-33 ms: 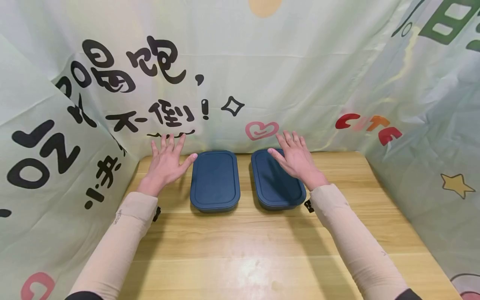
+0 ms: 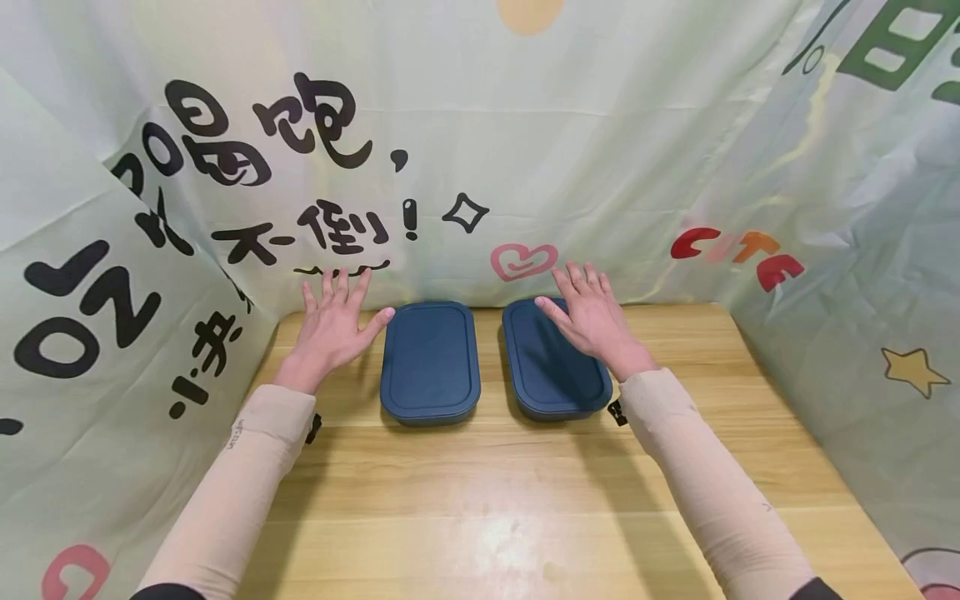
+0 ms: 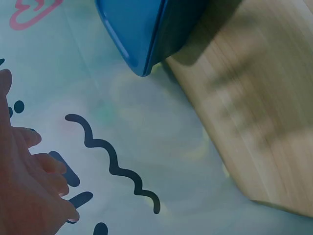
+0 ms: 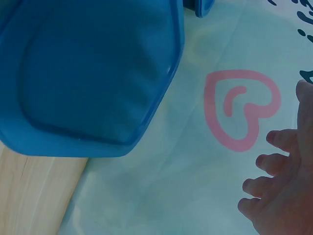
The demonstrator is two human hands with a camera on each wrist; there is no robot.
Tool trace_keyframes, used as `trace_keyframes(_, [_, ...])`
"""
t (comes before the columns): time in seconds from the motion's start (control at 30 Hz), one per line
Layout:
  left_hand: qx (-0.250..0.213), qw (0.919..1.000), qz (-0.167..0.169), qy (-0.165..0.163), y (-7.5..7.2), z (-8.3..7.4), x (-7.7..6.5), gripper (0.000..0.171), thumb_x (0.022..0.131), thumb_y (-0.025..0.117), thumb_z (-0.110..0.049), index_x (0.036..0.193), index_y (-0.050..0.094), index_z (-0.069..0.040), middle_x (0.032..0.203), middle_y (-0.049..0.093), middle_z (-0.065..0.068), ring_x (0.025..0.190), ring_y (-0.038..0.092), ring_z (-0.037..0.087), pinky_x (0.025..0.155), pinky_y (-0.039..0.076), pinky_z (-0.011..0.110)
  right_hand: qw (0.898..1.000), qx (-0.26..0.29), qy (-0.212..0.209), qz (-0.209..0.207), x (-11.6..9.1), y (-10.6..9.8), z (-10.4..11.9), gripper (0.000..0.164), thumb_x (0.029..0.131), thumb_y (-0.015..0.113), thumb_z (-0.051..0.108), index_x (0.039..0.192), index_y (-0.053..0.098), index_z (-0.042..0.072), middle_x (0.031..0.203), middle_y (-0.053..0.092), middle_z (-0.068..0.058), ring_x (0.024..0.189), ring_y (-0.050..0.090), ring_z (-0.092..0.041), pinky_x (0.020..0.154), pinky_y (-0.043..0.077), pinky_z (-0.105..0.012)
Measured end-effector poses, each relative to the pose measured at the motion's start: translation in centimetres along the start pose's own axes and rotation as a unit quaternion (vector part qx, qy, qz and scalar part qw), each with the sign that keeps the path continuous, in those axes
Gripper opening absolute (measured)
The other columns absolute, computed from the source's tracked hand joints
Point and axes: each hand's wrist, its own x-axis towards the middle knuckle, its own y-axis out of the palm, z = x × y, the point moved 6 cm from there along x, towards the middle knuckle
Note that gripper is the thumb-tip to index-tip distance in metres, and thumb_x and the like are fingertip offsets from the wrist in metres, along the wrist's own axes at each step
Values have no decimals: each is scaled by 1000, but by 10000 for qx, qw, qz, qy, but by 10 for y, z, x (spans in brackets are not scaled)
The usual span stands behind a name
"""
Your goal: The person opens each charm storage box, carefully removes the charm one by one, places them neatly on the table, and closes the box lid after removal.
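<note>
Two dark blue lidded boxes stand side by side on the wooden table, lids on. My left hand (image 2: 330, 332) hovers to the left of the left box (image 2: 431, 360), its fingers spread and straight and its thumb pointing toward the box's far left corner. Over the right box (image 2: 551, 367) hangs my right hand (image 2: 592, 315), fingers also extended, casting a shadow on the lid. Neither hand holds anything. In the left wrist view, a box corner (image 3: 132, 34) shows apart from the fingers. The right wrist view shows the right box's lid (image 4: 98, 73), with the fingertips well away from it.
A printed cloth (image 2: 465, 142) with black lettering and a pink heart hangs behind the table and along both sides. The wooden tabletop (image 2: 450, 508) stretches toward me in front of the boxes. Small black objects (image 2: 618, 412) show beside both cuffs.
</note>
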Motion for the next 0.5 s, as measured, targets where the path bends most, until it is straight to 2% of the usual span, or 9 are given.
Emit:
trace_keyframes(0.13, [-95,9999,42,-14,2,2,0,90,106,31,-71,172,12,-12,172,8,34,160,-3,56,123,-11,76,10000,73,-14,24,1,2,1,75,112,42,53,166,29,3,171,25,-27,160,16,-52,130,11,-65])
trace_keyframes(0.23, [-260,9997,17,-16,3,3,0,90,106,30,-71,172,11,-12,172,7,34,160,-3,55,123,-11,76,9995,328,-3,22,3,4,2,76,112,40,55,167,28,3,172,24,-27,160,17,-51,130,11,-64])
trace_keyframes(0.37, [-758,9971,-86,-80,6,6,-2,89,106,33,-71,172,11,-15,172,9,34,161,2,55,124,-3,77,9940,1090,103,-36,3,10,7,76,112,38,55,167,27,4,173,23,-26,161,18,-48,130,15,-64])
trace_keyframes(0.5, [-1564,9872,-161,-285,15,9,-8,85,106,37,-70,172,10,-25,174,9,28,162,5,50,126,5,74,9793,2002,261,-130,3,20,17,71,113,39,52,168,28,9,174,23,-23,162,22,-42,129,22,-62])
